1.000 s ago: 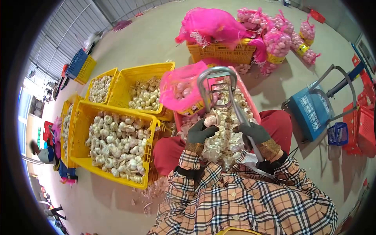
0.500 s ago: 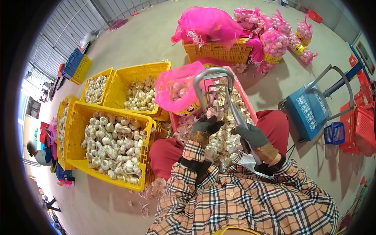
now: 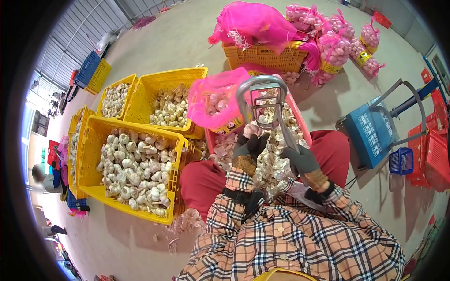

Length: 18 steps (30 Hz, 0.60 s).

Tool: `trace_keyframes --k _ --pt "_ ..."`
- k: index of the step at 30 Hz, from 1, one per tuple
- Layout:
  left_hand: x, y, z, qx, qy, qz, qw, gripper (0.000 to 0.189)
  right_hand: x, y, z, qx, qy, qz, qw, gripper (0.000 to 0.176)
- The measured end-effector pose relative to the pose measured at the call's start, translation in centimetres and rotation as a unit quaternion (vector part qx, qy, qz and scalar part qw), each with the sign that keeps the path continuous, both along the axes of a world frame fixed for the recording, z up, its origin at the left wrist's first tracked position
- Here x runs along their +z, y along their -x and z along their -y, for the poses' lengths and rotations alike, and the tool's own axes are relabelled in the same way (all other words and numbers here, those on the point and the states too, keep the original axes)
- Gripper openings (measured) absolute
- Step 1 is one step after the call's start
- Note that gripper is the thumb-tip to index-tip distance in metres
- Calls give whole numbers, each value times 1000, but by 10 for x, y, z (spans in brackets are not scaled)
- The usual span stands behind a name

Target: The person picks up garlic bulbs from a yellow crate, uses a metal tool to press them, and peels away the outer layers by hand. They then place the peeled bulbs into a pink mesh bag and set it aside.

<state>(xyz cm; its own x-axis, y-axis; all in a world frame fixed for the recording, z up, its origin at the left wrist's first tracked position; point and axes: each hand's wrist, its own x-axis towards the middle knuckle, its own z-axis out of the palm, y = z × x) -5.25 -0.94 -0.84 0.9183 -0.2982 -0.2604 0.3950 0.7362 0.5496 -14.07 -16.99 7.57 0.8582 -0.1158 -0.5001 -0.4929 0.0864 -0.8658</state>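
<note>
My left hand (image 3: 250, 149), in a dark glove, grips a garlic bulb (image 3: 252, 129) by its underside. That bulb sits at the lower left of a grey metal cutter (image 3: 262, 80) with a curved top and a rectangular frame. My right hand (image 3: 300, 161), also gloved, is wrapped round the cutter's long handle. Below both hands is a pink crate (image 3: 300, 119) holding loose skins and stalk scraps (image 3: 274, 161). A pink mesh bag (image 3: 199, 96) with peeled-looking pinkish bulbs (image 3: 216, 104) inside stands just left of the cutter.
Yellow crates (image 3: 133, 122) of garlic stand at my left. Ahead, pink mesh (image 3: 255, 23) covers an orange crate (image 3: 262, 58) beside filled garlic bags (image 3: 333, 49). At right are a blue scale (image 3: 370, 133), a small blue basket (image 3: 401, 161) and red crates (image 3: 436, 161).
My left hand has brought the garlic bulb slightly away and left from the cutter's frame, and more of the bulb shows. My right hand stays on the handle. The view has shifted a little.
</note>
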Motion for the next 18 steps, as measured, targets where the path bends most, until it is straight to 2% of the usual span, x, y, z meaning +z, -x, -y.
trace_keyframes --k 1,2,3,4,6,7,8,10,11,12,14,18 --pt "-22 -10 -5 -54 61 122 989 39 14 2 -3 -13 -31 -14 999 36" --pt "-20 -16 -9 -109 122 242 957 41 17 3 -4 -15 -33 -15 999 36" --pt "-18 -20 -14 -154 113 226 955 45 19 4 -5 -16 -26 -21 999 37" --pt "-17 -16 -16 -156 113 225 955 45 19 4 -4 -16 -17 -28 999 39" --pt "23 2 -16 -76 66 -24 995 50 14 5 -2 -10 -3 -22 1000 40" --pt "23 1 -16 -76 67 -25 995 50 13 4 -2 -1 10 -15 1000 42" --pt "23 0 -16 -83 -6 49 995 53 13 5 -3 -1 10 -17 1000 42" --pt "21 -3 -13 -99 -152 195 964 60 16 6 -3 -14 5 -25 1000 44" --pt "35 6 -4 -33 -126 186 974 62 18 6 -3 -19 5 -28 999 44" --pt "40 8 -3 -37 -124 183 974 62 21 6 -3 -11 16 -32 999 44" --pt "44 8 -4 -33 -191 169 966 56 23 7 -3 -5 26 -40 999 45" --pt "49 8 -1 -47 -202 141 968 61 25 7 -2 -10 31 -62 998 45"
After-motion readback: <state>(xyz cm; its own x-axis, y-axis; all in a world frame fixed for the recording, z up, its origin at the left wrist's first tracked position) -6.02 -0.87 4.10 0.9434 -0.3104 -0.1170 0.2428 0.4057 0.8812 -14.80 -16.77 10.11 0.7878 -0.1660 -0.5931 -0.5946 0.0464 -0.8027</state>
